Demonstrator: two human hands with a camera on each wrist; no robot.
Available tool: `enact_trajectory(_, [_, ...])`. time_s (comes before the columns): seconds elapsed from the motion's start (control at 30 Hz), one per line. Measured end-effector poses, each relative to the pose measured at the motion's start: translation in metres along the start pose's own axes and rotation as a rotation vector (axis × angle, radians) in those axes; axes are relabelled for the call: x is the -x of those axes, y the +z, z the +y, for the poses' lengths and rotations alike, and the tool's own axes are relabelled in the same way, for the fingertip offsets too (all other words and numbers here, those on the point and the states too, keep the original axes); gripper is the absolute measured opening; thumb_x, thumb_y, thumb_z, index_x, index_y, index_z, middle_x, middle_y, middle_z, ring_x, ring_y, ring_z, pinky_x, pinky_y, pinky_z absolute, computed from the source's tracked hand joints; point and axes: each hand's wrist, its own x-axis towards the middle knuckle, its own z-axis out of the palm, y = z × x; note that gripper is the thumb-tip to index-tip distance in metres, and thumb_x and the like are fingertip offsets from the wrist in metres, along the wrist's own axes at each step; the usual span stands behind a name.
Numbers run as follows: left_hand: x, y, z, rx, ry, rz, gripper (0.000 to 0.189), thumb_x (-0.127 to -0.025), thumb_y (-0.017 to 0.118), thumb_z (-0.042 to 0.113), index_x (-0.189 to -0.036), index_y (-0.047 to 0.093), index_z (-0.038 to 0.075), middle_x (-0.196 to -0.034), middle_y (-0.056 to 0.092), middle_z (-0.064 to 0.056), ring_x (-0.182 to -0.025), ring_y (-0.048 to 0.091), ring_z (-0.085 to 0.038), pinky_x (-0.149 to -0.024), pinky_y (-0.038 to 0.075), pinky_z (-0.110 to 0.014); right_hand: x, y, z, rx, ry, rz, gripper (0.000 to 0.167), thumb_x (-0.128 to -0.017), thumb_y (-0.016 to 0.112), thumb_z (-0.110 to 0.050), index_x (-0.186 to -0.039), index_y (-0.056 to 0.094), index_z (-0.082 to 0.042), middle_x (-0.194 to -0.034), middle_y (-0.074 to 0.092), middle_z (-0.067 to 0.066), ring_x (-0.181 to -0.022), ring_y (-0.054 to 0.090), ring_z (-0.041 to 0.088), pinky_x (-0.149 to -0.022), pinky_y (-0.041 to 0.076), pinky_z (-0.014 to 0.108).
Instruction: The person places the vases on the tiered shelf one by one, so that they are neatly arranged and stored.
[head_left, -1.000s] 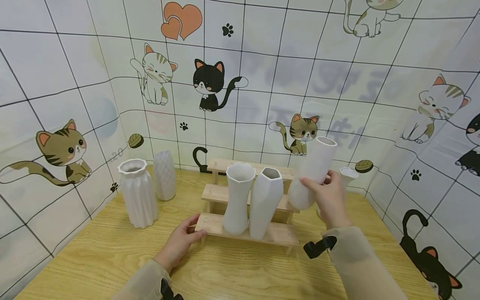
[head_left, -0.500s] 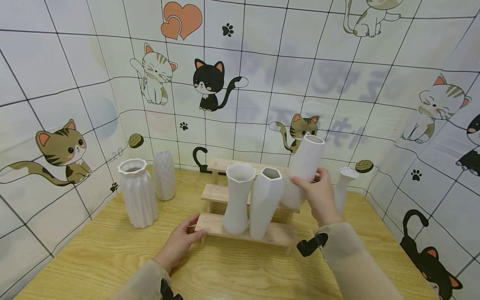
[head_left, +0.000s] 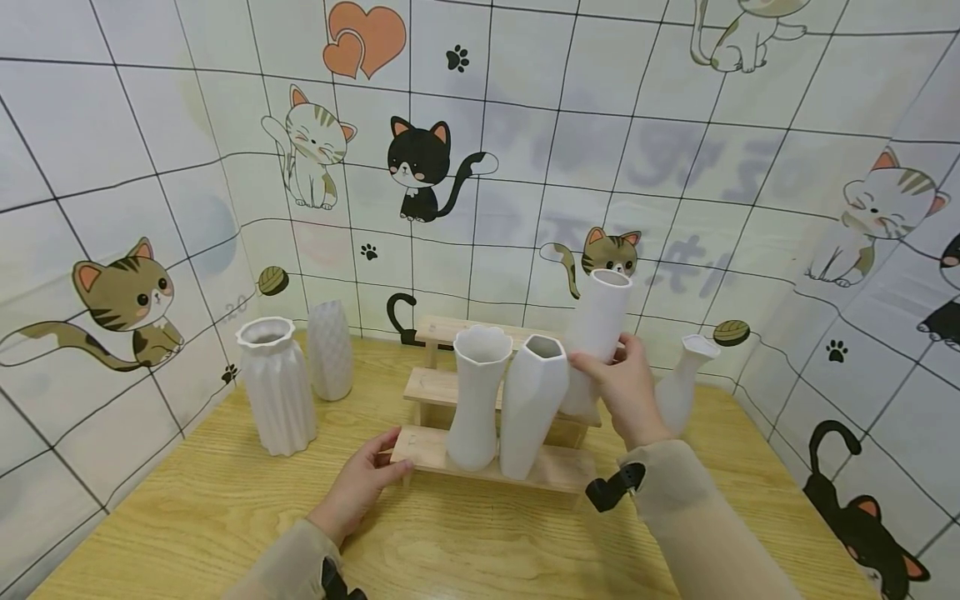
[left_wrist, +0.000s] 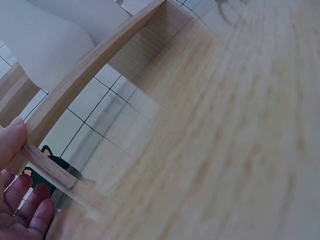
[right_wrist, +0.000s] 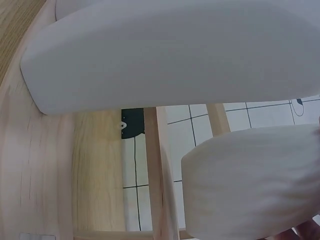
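Note:
My right hand [head_left: 630, 392] grips a white vase [head_left: 598, 321] with a straight neck and a rounded lower body. It is over the right end of the stepped wooden stand [head_left: 427, 450], behind a faceted white vase [head_left: 532, 400]. In the right wrist view the held vase's base [right_wrist: 245, 185] is close to the middle step [right_wrist: 167, 200]; contact is unclear. My left hand [head_left: 363, 479] holds the left end of the bottom step, its thumb on the edge and the other fingers curled below in the left wrist view. A wavy-rimmed vase [head_left: 477, 400] stands beside the faceted one on the bottom step.
A pleated white vase [head_left: 276, 392] and a textured white vase [head_left: 330, 354] stand left on the wooden table [head_left: 465, 550]. Behind my right hand is a flared-neck vase [head_left: 681, 383]. A cat-patterned wall covering [head_left: 517, 217] encloses the back and sides.
My right hand has moved left with the vase, bringing it over the stand's right end. More of the flared-neck vase shows now. The left hand stays in place.

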Motion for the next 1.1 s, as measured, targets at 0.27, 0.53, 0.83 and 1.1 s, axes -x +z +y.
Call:
enact_trajectory(0.27, [0.001,0.001,0.001,-0.002,-0.006,0.004,0.068,-0.086,0.074,0.019,-0.144,0.042,0.007,-0.13,0.05,-0.013,-0.11,0.053,-0.025,-0.088,0.047,-0.037,-0.004,0.008,0.003,-0.052,-0.028,-0.031,0.076,-0.084,0.074,-0.018,-0.143,0.028,-0.005,-0.129,0.042,0.021,-0.116,0.046,0.034,-0.099,0.039,0.052])
enact_trajectory(0.53, [0.001,0.001,0.001,-0.006,-0.013,0.011,0.067,-0.086,0.074,0.019,-0.144,0.043,0.007,-0.128,0.052,-0.013,-0.108,0.053,-0.025,-0.087,0.047,-0.037,-0.004,0.014,0.004,-0.046,-0.015,-0.055,0.074,-0.087,0.072,-0.019,-0.145,0.026,-0.008,-0.132,0.041,0.02,-0.116,0.045,0.033,-0.097,0.041,0.051])
enact_trajectory(0.83, [0.001,0.001,0.0,-0.01,-0.013,0.021,0.067,-0.085,0.075,0.019,-0.143,0.044,0.008,-0.128,0.054,-0.012,-0.108,0.054,-0.025,-0.087,0.047,-0.037,-0.006,0.019,0.004,-0.019,-0.047,-0.04,0.071,-0.085,0.072,-0.018,-0.141,0.031,-0.005,-0.125,0.045,0.02,-0.108,0.047,0.029,-0.09,0.043,0.041])
enact_trajectory(1.1, [0.001,0.001,0.001,0.0,-0.009,0.021,0.066,-0.085,0.075,0.018,-0.143,0.044,0.008,-0.127,0.054,-0.012,-0.108,0.054,-0.024,-0.087,0.046,-0.036,-0.008,0.02,0.005,-0.016,-0.035,-0.052,0.071,-0.085,0.073,-0.018,-0.141,0.032,-0.007,-0.126,0.045,0.018,-0.11,0.047,0.029,-0.092,0.043,0.043])
